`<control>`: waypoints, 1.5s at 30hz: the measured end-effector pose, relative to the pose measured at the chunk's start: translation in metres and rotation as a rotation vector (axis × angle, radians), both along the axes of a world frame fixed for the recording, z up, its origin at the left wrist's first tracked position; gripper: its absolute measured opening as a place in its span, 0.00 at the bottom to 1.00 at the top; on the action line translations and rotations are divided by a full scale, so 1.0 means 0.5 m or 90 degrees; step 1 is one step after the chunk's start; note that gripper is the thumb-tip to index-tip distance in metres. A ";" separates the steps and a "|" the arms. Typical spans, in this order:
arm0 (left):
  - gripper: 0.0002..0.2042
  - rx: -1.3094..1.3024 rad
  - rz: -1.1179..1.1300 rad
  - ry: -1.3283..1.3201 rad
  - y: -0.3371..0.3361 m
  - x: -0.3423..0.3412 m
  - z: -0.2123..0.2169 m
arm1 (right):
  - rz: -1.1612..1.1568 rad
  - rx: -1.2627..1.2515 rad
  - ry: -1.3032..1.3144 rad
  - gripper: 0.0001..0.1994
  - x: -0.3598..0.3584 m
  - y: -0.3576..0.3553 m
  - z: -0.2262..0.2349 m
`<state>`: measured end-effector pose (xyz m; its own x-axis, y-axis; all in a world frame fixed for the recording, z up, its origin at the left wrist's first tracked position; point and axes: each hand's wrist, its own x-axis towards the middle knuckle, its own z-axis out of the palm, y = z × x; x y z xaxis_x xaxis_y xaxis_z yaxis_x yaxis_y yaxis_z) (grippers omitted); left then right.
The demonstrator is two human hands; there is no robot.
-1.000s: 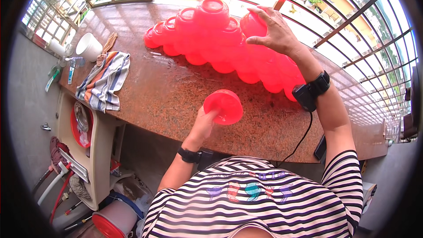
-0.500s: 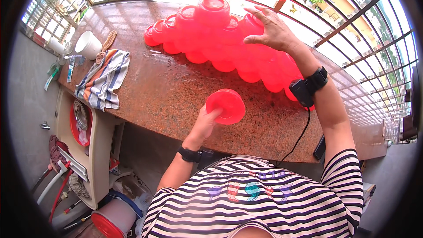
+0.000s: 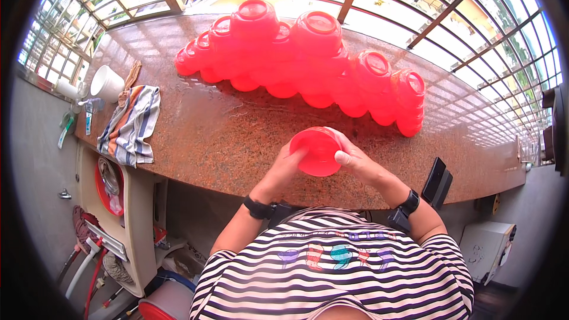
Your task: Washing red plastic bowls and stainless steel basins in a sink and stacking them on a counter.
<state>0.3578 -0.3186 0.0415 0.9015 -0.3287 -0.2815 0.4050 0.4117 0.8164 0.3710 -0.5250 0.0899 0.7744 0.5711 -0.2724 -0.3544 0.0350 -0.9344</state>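
Just below the centre of the frame, the left hand [image 3: 283, 169] and right hand [image 3: 354, 163] both close around one red bowl [image 3: 317, 151], fingers curled on its rim, above the near edge of the reddish stone desk [image 3: 225, 136]. This looks like the handling step; next it probably needs a steady setting-down by the stacked red bowls [image 3: 308, 59] in the upper centre.

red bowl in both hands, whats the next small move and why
Probably carry the red bowl forward and set it upside down on the pile of red bowls. Both the left hand and right hand grip it, and the pile's bowls all sit upturned on the counter.
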 end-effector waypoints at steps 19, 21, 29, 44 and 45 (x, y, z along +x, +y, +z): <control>0.26 0.237 -0.117 -0.350 -0.119 0.034 -0.017 | -0.091 0.260 0.301 0.37 -0.034 -0.131 0.009; 0.27 0.192 -0.103 -0.300 -0.127 0.030 -0.001 | -0.123 0.219 0.167 0.40 -0.006 -0.125 0.063; 0.29 0.197 -0.078 -0.221 -0.090 0.010 -0.029 | -0.251 -0.194 -0.441 0.43 0.130 -0.142 0.190; 0.25 0.203 -0.053 -0.162 0.008 -0.038 -0.051 | -0.187 -0.617 -0.867 0.41 0.300 -0.089 0.160; 0.25 0.189 -0.054 -0.161 0.012 -0.037 -0.055 | -0.175 -0.630 -0.851 0.42 0.303 -0.088 0.160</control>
